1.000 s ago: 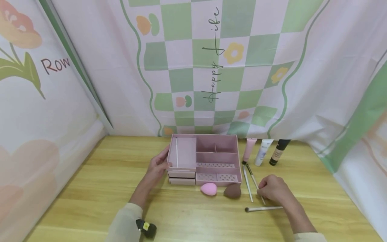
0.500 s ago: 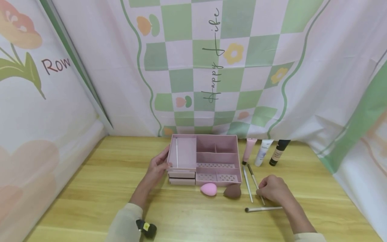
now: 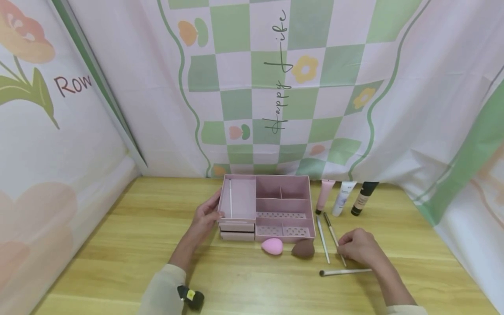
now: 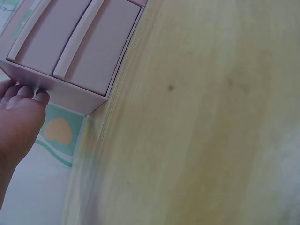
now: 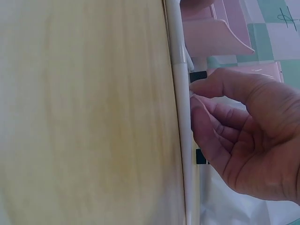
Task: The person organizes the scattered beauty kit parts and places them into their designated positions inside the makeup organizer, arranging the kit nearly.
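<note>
A pink makeup organizer stands on the table, with drawers at its left front and open compartments on the right. My left hand holds its left side, the thumb at the rim and the fingers along the outer wall. My right hand pinches a makeup brush with a dark tip, thumb against forefinger. Left of it lies a white-handled brush. Another white brush with dark bristles lies crosswise nearer me. One thin white brush rests on the organizer's top left tray.
Right of the organizer stand a pink tube, a white tube and a black-and-beige tube. A pink sponge and a brown sponge sit at its front edge. A patterned curtain hangs behind the table.
My right hand has shifted slightly to the right, and the pinched brush has moved a little with it. The left hand and the organizer look unmoved.
</note>
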Demonstrator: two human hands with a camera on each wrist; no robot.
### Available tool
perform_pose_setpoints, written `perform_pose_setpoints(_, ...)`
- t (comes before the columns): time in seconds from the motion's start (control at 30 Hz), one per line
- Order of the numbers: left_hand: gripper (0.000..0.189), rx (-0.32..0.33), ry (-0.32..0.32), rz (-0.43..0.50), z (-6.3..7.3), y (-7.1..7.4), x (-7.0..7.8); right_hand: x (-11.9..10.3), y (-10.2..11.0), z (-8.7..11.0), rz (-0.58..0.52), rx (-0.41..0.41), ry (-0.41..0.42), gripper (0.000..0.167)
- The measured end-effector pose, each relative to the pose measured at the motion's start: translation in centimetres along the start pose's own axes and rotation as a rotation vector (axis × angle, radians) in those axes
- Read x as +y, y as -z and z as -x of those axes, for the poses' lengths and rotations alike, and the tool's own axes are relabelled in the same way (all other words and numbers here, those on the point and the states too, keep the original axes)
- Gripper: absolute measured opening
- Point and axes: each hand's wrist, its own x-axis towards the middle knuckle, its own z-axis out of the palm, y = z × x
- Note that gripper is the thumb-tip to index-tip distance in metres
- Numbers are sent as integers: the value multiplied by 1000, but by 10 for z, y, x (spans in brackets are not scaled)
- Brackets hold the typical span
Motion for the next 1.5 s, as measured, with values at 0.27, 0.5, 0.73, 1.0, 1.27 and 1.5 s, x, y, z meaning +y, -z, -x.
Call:
perform_pose_setpoints(0.27, 79, -1, -10, 13, 1, -1, 1, 3, 0, -1, -68, -32, -13, 27)
perform_pose_setpoints(0.5, 79, -9, -23, 17, 0, -1, 0, 3, 0, 0, -178, -65, -20, 32)
perform_pose_setpoints(0.73, 80, -15, -19, 14, 0, 1, 0, 2, 1, 2, -277, -100, 24, 34)
perform_pose_setpoints(1.0, 80, -30, -31, 27, 0, 1, 0, 3, 3, 2, -330, -140, 55, 38)
perform_pose_setpoints(1.27, 80, -25, -26, 31, 0, 0, 1, -1, 7, 3, -372, -155, 81, 41)
perform_pose_setpoints(1.5, 79, -23, -11, 8, 0, 1, 1, -6, 8, 4, -402, -149, 112, 45)
